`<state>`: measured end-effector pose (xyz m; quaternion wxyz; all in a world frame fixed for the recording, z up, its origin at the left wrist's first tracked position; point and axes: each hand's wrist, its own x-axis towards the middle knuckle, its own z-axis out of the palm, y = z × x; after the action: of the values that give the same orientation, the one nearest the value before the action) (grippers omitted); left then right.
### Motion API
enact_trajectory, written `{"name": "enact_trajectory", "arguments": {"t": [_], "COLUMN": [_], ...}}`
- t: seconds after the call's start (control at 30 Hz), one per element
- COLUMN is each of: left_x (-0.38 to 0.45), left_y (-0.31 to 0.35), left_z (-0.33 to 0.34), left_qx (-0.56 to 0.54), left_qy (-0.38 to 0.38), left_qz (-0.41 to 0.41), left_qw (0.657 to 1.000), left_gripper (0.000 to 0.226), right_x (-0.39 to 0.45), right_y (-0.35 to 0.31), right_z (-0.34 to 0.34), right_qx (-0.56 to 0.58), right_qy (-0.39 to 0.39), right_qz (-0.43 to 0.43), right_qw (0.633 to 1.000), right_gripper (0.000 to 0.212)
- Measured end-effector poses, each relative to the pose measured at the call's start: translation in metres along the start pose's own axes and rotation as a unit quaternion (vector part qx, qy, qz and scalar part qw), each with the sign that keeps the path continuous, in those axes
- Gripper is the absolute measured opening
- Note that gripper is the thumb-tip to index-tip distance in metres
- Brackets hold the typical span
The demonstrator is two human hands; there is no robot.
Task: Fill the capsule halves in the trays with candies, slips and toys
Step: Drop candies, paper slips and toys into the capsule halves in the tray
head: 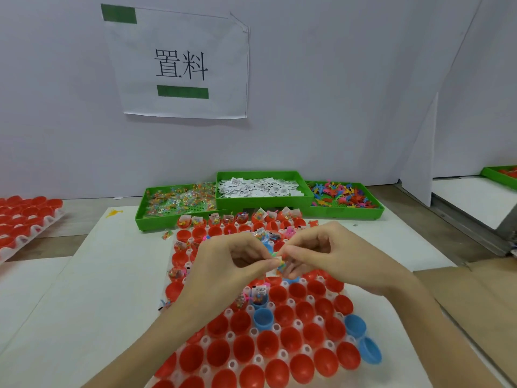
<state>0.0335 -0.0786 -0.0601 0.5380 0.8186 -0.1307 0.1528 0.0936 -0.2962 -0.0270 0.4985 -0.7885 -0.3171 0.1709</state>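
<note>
A white tray (307, 298) in front of me holds many red capsule halves (296, 336) and a few blue capsule halves (263, 319). The far rows hold candies, slips and toys; the near rows look bare inside. Above the tray's middle my left hand (226, 261) and my right hand (321, 250) meet fingertip to fingertip. Together they pinch a small bundle (278, 261) of a white slip and colourful pieces. Three green bins stand at the back: candies (179, 198), paper slips (260, 187) and plastic toys (341, 194).
A second tray of red capsule halves (22, 219) lies at the far left. A yellow toy (114, 212) and a loose candy packet (167, 234) lie on the white sheet. Brown cardboard (475, 303) sits at the right. A paper sign (181, 65) hangs on the wall.
</note>
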Motion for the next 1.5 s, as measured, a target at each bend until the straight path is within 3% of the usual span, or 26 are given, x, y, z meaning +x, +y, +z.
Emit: {"name": "enact_trajectory", "arguments": {"t": [0.2,0.4,0.83,1.03,1.3,1.5], "left_x": [0.007,0.01,0.014,0.013,0.019,0.017], "left_y": [-0.003,-0.011,-0.002,0.0,0.0,-0.001], "left_z": [0.012,0.01,0.005,0.01,-0.001,0.004], "left_qx": [0.087,0.18,0.216,0.226,0.199,0.209], "left_qy": [-0.045,-0.075,-0.164,-0.158,-0.208,-0.179], "left_qz": [0.014,-0.004,0.015,-0.002,0.002,0.021], "left_qw": [0.995,0.981,0.962,0.961,0.958,0.961], "left_gripper": [0.013,0.019,0.013,0.004,0.007,0.005], "right_x": [-0.002,0.003,0.006,0.005,0.002,0.004], "right_y": [0.007,0.017,0.018,0.018,0.011,0.012], "right_z": [-0.005,0.007,0.021,0.029,0.013,0.018], "right_qx": [-0.026,-0.069,-0.184,-0.213,-0.192,-0.22], "right_qy": [-0.043,-0.019,0.047,0.04,-0.007,-0.001], "right_qz": [0.053,0.082,0.062,0.059,0.054,0.043], "right_qw": [0.997,0.994,0.98,0.974,0.98,0.975], "right_gripper": [0.015,0.019,0.011,0.018,0.007,0.008]}}
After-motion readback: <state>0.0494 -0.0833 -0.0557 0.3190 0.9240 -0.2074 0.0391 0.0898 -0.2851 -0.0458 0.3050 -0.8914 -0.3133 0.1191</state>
